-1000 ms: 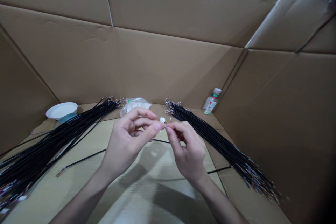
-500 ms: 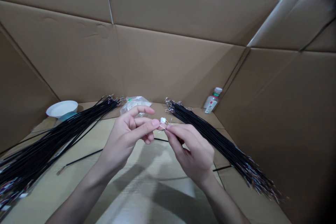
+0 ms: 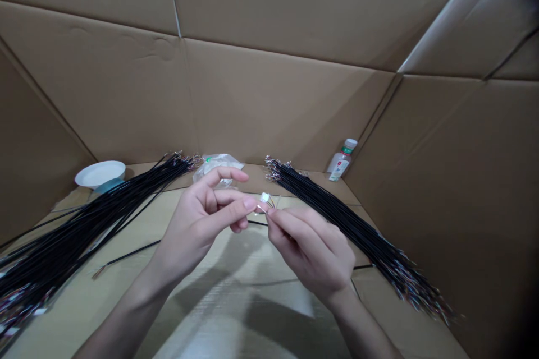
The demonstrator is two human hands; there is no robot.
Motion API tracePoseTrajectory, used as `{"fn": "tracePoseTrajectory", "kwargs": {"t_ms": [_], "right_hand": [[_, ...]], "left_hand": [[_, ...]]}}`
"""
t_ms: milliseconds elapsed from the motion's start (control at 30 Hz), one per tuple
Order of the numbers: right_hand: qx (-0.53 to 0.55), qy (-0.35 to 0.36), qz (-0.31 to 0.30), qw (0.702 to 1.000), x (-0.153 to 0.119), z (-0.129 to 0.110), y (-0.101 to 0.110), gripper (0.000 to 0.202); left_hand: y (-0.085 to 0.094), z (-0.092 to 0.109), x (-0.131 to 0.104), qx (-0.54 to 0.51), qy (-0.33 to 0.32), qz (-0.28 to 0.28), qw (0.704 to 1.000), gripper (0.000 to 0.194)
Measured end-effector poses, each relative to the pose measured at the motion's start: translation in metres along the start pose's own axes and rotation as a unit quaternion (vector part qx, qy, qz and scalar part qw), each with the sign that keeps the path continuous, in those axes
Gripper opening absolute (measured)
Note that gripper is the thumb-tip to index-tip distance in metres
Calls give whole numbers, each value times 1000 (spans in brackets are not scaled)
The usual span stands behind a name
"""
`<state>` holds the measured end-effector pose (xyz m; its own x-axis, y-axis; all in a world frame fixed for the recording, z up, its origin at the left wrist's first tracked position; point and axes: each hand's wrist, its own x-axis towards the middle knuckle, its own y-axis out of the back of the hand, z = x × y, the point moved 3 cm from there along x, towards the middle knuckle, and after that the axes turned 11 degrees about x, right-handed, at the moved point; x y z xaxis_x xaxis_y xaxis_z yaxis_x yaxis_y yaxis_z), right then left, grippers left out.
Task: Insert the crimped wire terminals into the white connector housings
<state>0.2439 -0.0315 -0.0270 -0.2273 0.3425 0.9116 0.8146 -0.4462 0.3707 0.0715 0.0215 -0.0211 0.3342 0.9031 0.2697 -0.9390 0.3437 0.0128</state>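
right hand (image 3: 314,249) has thin wires (image 3: 272,203) pinched in its fingertips; can't tell if the left hand (image 3: 202,219) is gripping anything. white plug (image 3: 264,197) sits between them, fingers partly blocking the wires. cables (image 3: 105,213) heaped both sides; bag (image 3: 221,162), bowl (image 3: 100,173), bottle (image 3: 342,160) further back. bottle's label (image 3: 338,169) is too small to read.
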Motion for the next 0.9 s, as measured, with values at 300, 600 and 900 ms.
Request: {"fn": "tracePoseTrajectory", "kwargs": {"t_ms": [300,600,900], "right_hand": [[-19,-2,-75,997,-8,7,-3,30],[-40,33,-78,996,-3,10,-5,14],[-62,-12,27,998,8,-1,4,15]], "left_hand": [[1,2,4,27,4,-5,1000,31],[-5,-8,12,-11,33,-60,998,28],[-15,-15,16,-112,-49,-88,989,22]]}}
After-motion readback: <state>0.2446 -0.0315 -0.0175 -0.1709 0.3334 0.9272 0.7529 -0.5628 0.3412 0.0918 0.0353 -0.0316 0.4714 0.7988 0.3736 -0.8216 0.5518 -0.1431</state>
